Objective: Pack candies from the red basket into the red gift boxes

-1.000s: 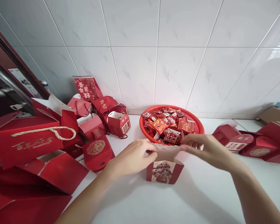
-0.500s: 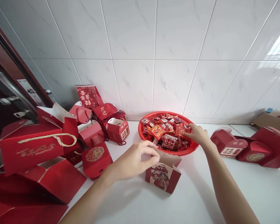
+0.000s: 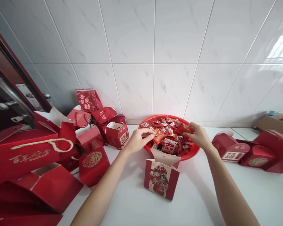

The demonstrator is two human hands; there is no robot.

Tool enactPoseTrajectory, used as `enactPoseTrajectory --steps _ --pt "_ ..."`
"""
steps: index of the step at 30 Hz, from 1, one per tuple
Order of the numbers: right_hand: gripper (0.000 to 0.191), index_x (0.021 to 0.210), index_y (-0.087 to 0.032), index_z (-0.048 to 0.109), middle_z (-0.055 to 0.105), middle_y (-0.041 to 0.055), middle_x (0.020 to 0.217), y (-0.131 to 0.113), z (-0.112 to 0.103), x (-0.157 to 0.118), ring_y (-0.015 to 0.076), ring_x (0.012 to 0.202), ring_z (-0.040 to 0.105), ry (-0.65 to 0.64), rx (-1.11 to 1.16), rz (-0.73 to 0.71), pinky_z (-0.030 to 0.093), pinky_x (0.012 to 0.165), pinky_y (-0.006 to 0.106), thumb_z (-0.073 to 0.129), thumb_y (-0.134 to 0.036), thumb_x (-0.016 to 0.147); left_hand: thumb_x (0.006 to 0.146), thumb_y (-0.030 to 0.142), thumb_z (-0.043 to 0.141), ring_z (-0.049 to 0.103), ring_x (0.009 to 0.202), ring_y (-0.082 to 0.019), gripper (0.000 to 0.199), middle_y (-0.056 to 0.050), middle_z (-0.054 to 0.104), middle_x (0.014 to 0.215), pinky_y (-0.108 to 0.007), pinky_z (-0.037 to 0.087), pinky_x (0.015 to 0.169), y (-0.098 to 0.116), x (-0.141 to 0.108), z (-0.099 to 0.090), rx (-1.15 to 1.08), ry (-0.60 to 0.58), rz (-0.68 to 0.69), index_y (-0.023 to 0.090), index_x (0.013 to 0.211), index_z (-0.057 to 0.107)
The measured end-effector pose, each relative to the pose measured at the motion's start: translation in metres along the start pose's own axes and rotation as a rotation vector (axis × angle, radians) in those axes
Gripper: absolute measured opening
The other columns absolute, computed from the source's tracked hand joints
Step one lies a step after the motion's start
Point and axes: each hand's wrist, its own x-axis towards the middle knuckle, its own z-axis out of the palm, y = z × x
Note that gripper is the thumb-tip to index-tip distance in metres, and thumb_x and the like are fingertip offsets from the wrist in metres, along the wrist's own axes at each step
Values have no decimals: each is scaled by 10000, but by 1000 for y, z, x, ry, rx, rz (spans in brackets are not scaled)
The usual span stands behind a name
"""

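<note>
A red oval plastic basket (image 3: 191, 154) holds a heap of small red wrapped candies (image 3: 169, 145). At its left side my left hand (image 3: 139, 140) reaches over the rim, thumb and forefinger closed at the edge of an orange-gold candy packet (image 3: 158, 135). Over the basket's right part, my right hand (image 3: 198, 135) pinches a plain red candy packet (image 3: 182, 129), slightly raised from the pile. In front of the basket, an open-topped red gift box (image 3: 162, 180) with a printed picture stands upright on the white surface, touched by neither hand.
Red gift boxes crowd the left side, including a large one with a rope handle (image 3: 25, 152) and a round-patterned box (image 3: 93, 164). More red boxes (image 3: 232, 149) stand at the right beside a cardboard carton (image 3: 273, 123). A tiled wall (image 3: 132, 88) rises behind.
My left hand has left the gift box and moved up to the candies in the basket. My right hand has drawn a red packet up a little from the pile.
</note>
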Motion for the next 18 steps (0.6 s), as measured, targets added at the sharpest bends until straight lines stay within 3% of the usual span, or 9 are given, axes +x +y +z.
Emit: enactPoseTrajectory --steps 5,11,18 --pt "309 775 -230 555 679 34 710 -9 -1 -2 202 622 564 133 235 38 407 606 318 603 -527 704 841 307 635 732 962 -224 200 -70 795 1021 -338 568 924 0 8 13 79 -45 114 191 925 775" --pt "311 816 -206 629 669 26 663 -12 -2 -3 200 623 563 188 288 28 417 615 319 571 -488 698 835 252 620 728 985 -224 184 -58 793 1021 -345 564 936 -9 28 14 145 66 155 208 917 778" --pt "211 767 -205 684 620 -3 600 -6 3 0 193 597 549 -82 186 -16 400 587 306 577 -359 670 803 174 616 724 990 -233 204 -60 801 1041 -328 547 925 -21 76 19 251 49 33 199 908 790"
